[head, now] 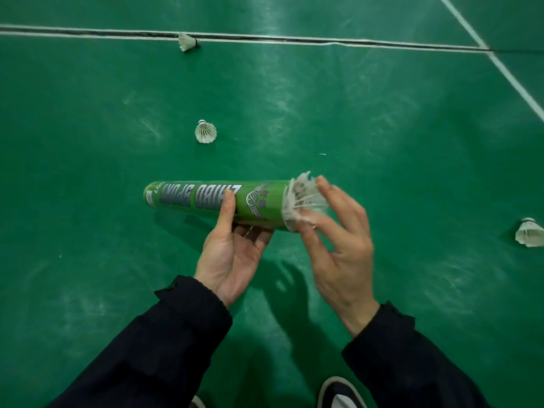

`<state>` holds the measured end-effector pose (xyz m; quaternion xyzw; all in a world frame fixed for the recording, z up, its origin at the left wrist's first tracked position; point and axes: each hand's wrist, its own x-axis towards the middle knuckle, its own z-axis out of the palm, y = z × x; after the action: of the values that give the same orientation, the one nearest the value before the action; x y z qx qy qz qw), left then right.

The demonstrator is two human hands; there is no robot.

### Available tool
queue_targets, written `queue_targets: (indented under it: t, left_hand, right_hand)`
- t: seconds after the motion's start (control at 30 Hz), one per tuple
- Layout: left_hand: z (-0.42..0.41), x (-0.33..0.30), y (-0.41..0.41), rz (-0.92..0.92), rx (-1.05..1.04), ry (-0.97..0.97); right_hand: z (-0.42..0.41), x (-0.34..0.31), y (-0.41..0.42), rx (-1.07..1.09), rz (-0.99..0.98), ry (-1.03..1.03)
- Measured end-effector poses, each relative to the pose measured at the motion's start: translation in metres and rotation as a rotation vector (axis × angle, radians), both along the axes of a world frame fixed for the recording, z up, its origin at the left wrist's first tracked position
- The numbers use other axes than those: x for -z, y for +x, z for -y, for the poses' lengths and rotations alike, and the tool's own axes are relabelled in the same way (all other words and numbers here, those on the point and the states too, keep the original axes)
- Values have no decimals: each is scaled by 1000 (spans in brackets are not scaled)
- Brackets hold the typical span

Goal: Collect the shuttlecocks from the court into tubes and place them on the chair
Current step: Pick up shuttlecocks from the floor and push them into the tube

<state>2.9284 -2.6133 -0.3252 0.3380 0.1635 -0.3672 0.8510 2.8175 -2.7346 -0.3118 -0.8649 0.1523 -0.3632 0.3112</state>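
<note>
My left hand (232, 254) grips a green shuttlecock tube (215, 201) from below, holding it level over the court with its open end to the right. At that open end my right hand (332, 240) holds a white feather shuttlecock (304, 201), its feathers against the tube's mouth. Three more white shuttlecocks lie on the floor: one (205, 132) just beyond the tube, one (187, 42) on the far court line, one (530, 232) at the right edge.
The green court floor (382, 128) spreads all around, crossed by white lines at the back (323, 41) and the right (518, 86). My shoe (340, 393) shows at the bottom. No chair is in view.
</note>
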Motion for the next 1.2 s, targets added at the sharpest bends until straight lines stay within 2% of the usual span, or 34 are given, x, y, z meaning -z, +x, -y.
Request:
queue_targets:
  t: [0.07,0.13,0.2,0.27,0.33,0.43,0.47,0.5,0.57,0.63,0.7,0.9,1.0,1.07,1.13,1.2]
  left_hand:
    - [-1,2,1,-1,-13,3]
    - [-3,3,3,14,-19,15]
    - [-5,4,4,28,-26,21]
    - [-7,5,3,34,-25,33]
    - [-6,7,1,50,-10,41]
    - [-5,13,-5,80,18,68]
    - [-5,15,-6,91,23,77]
    - [-5,16,-7,98,25,87]
    - [-9,19,-3,89,6,99]
    - [-13,19,4,56,-56,78]
    - [-17,19,9,70,-86,80]
    - [-27,36,5,168,-20,160]
    - [-39,40,16,137,-71,174]
    - [-51,43,30,81,-184,202]
    - [-67,44,44,40,-272,232]
    - [-77,43,53,23,-317,268]
  right_hand:
    - [-5,8,-2,3,-133,-177]
    - [-8,8,-4,23,-132,-238]
    - [-9,6,-6,34,-59,-241]
    - [-9,3,-5,-101,-64,-105]
    - [-9,-4,0,-228,-232,51]
    - [-7,-9,14,-317,-624,163]
    - [-7,-12,18,-356,-698,236]
    - [-8,-13,21,-387,-696,331]
    - [-9,-11,23,-384,-525,558]
    - [-8,-7,19,-295,-394,540]
    - [-7,-3,17,-303,-462,509]
    - [-12,13,41,-531,-733,599]
    - [-19,18,50,-610,-651,650]
    - [-17,16,54,-520,-455,847]
    - [-6,28,62,-324,-313,1017]
    - [4,55,77,-117,-361,904]
